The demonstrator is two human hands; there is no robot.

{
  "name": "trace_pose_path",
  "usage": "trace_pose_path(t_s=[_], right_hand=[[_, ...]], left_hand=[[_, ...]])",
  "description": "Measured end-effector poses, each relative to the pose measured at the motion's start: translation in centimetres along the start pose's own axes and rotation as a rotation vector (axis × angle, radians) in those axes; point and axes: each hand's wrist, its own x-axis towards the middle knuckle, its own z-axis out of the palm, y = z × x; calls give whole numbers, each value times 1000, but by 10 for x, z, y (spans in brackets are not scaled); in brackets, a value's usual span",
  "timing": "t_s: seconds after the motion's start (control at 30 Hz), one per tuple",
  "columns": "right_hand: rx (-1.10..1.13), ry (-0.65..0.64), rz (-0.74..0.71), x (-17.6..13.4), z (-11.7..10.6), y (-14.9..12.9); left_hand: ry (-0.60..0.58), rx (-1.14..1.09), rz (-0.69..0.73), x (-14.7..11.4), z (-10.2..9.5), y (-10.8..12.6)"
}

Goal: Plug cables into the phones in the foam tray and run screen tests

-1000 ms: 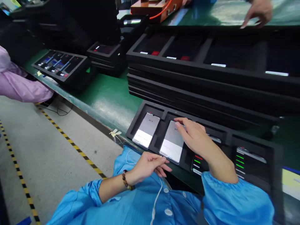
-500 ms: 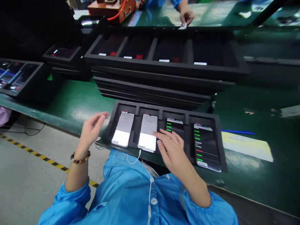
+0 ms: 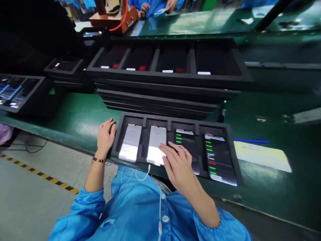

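A black foam tray lies in front of me with phones in its compartments. The two left ones, a phone and a second phone, show light grey and white screens. Dark screens with green bars show on the third phone and the rightmost phone. My right hand is open over the second and third phones, its index fingertip at the second screen's right side, partly hiding the third. Beside the tray's left edge, my left hand rests on the table, empty, fingers slightly bent and thumb apart.
Behind the tray rises a stack of black trays with dark phones. More trays stand at left. A blue pen and a yellowish paper lie at right. A white cable hangs down my front. A co-worker's hands hold something pale.
My left hand has come down from the air onto the table beside the tray. My right fingers have shifted slightly down the second screen. The co-worker's hand has drawn back.
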Motion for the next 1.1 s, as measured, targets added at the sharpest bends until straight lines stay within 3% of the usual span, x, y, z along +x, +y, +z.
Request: trace_pose_path(t_s=[0.27, 0.43, 0.77, 1.1], right_hand=[[-51, 70, -132, -9, 24, 24], [-51, 48, -51, -6, 21, 17], [-57, 65, -60, -2, 17, 8], [-120, 26, -77, -10, 26, 21]], left_hand=[[-4, 97, 3, -7, 2, 4], [2, 102, -13, -11, 1, 8], [0, 97, -16, -12, -2, 10], [10, 82, -18, -12, 0, 8]])
